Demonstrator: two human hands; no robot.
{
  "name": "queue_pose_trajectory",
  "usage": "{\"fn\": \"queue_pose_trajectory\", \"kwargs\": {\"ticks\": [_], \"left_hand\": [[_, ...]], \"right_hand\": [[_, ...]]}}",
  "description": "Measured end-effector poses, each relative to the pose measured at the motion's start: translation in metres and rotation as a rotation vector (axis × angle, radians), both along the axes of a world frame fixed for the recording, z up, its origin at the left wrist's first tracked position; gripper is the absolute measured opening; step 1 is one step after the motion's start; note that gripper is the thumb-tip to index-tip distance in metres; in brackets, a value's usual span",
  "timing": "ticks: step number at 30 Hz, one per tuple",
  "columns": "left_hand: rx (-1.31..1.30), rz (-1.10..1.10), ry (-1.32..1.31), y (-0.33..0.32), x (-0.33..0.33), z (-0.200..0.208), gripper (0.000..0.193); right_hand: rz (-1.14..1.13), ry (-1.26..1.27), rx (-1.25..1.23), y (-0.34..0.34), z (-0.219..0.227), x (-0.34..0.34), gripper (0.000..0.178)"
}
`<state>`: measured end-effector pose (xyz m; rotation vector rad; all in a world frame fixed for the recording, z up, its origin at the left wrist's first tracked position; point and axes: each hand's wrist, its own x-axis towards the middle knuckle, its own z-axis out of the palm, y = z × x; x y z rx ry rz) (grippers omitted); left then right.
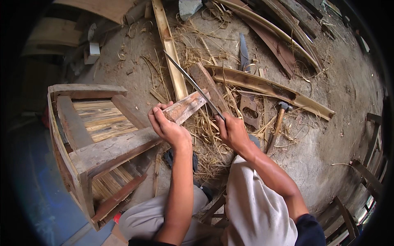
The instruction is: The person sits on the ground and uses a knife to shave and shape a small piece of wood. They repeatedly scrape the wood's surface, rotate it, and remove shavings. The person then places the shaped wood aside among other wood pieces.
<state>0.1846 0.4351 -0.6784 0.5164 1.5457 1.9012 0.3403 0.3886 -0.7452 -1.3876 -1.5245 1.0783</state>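
Observation:
My left hand (171,129) is closed round the near end of a short, rough wooden block (186,107), which slants up to the right. In my right hand (234,133) is the handle of a long knife (188,78). Its narrow dark blade points up and left and crosses over the far end of the block; whether it touches the wood I cannot tell. Just beyond the blade, a flat reddish-brown board (208,84) lies among the shavings.
On the left stands a wooden frame (115,147) with slatted panels. Split bamboo lengths (262,85) lie ahead, with a handsaw (245,53) partly under one. A hammer (279,123) rests at right. Bamboo shavings (209,141) litter the ground; planks (266,30) lie at the back.

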Motion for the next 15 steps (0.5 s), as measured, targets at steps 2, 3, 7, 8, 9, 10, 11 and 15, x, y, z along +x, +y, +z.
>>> {"fn": "queue_pose_trajectory", "kwargs": {"ticks": [2, 3, 7, 8, 9, 10, 11, 15], "left_hand": [[-0.007, -0.017, 0.021, 0.001, -0.001, -0.002, 0.019], [-0.005, -0.024, 0.034, 0.001, -0.001, -0.002, 0.019], [0.004, 0.005, -0.024, 0.000, 0.000, -0.002, 0.017], [0.022, -0.012, -0.029, 0.000, -0.001, -0.001, 0.017], [0.003, -0.020, 0.003, 0.000, 0.000, -0.001, 0.017], [-0.005, -0.029, 0.012, -0.001, 0.000, 0.000, 0.018], [-0.004, -0.040, 0.015, -0.001, 0.000, 0.000, 0.018], [-0.004, -0.028, -0.030, -0.004, -0.002, 0.004, 0.018]], "right_hand": [[0.020, 0.049, 0.115, -0.004, -0.002, 0.003, 0.018], [0.044, 0.030, 0.118, -0.004, -0.003, 0.004, 0.018], [0.048, -0.152, -0.209, -0.008, -0.005, 0.011, 0.019], [-0.040, -0.125, -0.193, -0.008, -0.006, 0.013, 0.019], [-0.047, -0.021, -0.084, -0.010, -0.006, 0.013, 0.020], [-0.030, 0.090, 0.085, -0.012, -0.007, 0.014, 0.018], [-0.019, 0.077, 0.048, -0.013, -0.008, 0.014, 0.017], [0.156, -0.208, -0.247, -0.022, -0.008, 0.011, 0.011]]}}
